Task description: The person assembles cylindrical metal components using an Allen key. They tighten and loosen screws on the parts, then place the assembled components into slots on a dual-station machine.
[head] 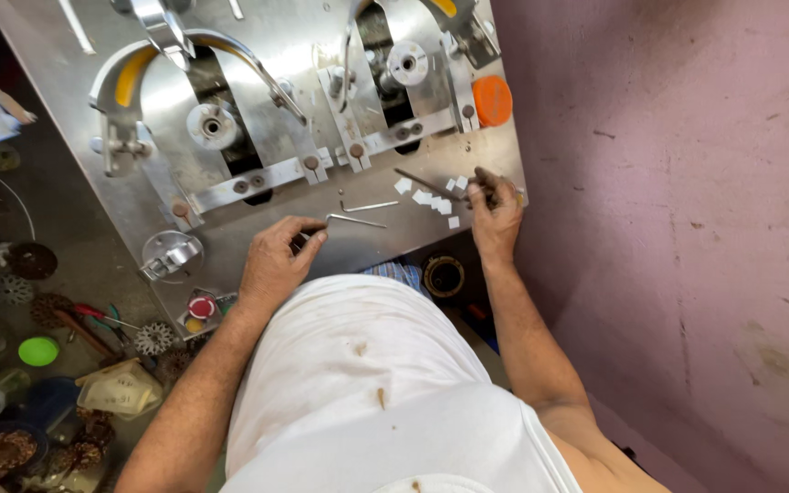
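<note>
On the steel desk point(431, 233), seen from above:

L hand point(276, 265): resting on desk's near edge, fingers point(308, 239) curled in and pressed together, pinching the short bent end of a hex key.
Hex key point(358, 220): L-shaped, thin, silver; long leg lies flat on desk, pointing toward the R hand but well apart from it.
R hand point(495, 215): at desk's right near corner, fingers point(484, 185) bunched and pinching the end of a dark rod.
Dark rod point(426, 184): slim, lies angled up-left from R hand, crossing over the paper bits.
Paper bits point(424, 196): several small white squares, scattered just beside R hand; one more sits apart nearer the desk edge.
2nd hex key point(369, 206): smaller, loose on desk, just above the first, touched by neither hand.
Spindles: two round metal hubs, one left point(213, 125), one right point(406, 63), each set in a dark slot w/ curved steel guard around it.
Orange cap point(492, 100): round, at desk's right edge, above R hand.
Clear dome point(171, 256): glassy round piece w/ metal fitting, near desk's left near corner, left of L hand.
Floor clutter, left: brown gear-like wheels point(152, 339), green round lid point(38, 351), red-handled pliers point(93, 315).
Wall point(687, 228): pinkish, scuffed, right of desk.
Person: white shirt point(367, 393), stained, close against desk.
</note>
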